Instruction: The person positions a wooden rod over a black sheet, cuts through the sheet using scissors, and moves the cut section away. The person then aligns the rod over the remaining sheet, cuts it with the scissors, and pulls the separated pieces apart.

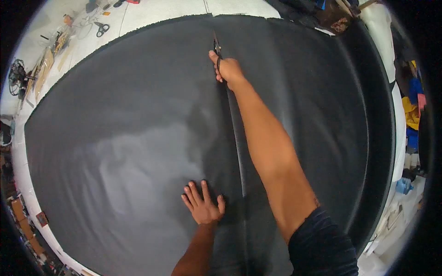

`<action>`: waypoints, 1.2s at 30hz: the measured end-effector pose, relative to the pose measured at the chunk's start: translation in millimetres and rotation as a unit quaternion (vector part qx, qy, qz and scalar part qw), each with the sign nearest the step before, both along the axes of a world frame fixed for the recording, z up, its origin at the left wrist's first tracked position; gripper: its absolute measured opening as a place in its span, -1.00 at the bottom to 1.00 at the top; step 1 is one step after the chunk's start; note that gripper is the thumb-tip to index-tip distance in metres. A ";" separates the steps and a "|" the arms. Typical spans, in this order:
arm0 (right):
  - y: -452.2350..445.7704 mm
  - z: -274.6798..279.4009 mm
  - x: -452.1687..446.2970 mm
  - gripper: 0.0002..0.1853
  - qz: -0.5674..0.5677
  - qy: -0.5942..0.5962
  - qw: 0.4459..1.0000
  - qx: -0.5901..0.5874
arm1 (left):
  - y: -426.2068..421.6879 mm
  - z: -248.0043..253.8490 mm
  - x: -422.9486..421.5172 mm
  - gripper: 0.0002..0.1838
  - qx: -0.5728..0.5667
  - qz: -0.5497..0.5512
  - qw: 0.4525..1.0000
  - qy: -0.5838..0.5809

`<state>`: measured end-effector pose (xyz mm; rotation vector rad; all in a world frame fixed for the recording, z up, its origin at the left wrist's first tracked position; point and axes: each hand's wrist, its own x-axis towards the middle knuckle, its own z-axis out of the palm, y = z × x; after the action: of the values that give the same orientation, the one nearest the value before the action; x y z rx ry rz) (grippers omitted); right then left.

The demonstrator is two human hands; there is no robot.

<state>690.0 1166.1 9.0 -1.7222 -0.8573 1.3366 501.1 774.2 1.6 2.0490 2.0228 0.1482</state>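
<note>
A wide sheet of black leather-like material [115,115] is spread over a white table. My left hand [204,207] lies flat on it near the front, fingers spread. Toward the far edge, my right hand [229,71] grips a pair of scissors [216,45], its blades pointing at that edge. A long straight line [238,152], apparently a cut, runs from the scissors back toward me, just right of my left hand. The handles are partly hidden by my fingers.
Another pair of scissors [101,29] rests on the white table [142,16] at the far left. A small fan [17,77] stands at the left edge. On the right, the black material curves up into a roll [375,138]. A blue container [404,185] lies beyond it.
</note>
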 end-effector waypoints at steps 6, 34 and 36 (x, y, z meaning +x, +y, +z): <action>52.1 2.6 2.0 -0.38 -0.027 0.034 0.999 -0.006 | -5.4 -9.7 -3.9 -0.19 0.027 -0.013 1.000 -0.007; -715.4 15.6 41.0 -0.35 0.052 -0.701 0.686 0.189 | 8.6 11.4 -1.3 -0.17 0.023 0.019 1.000 -0.004; -751.5 24.1 27.0 -0.34 -0.088 -0.564 0.820 -0.049 | -2.2 10.9 4.6 -0.11 0.053 0.021 0.997 -0.054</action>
<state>716.9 414.6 33.1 -2.5993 -1.1837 0.0910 505.6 772.1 12.5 2.0133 2.0323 0.3729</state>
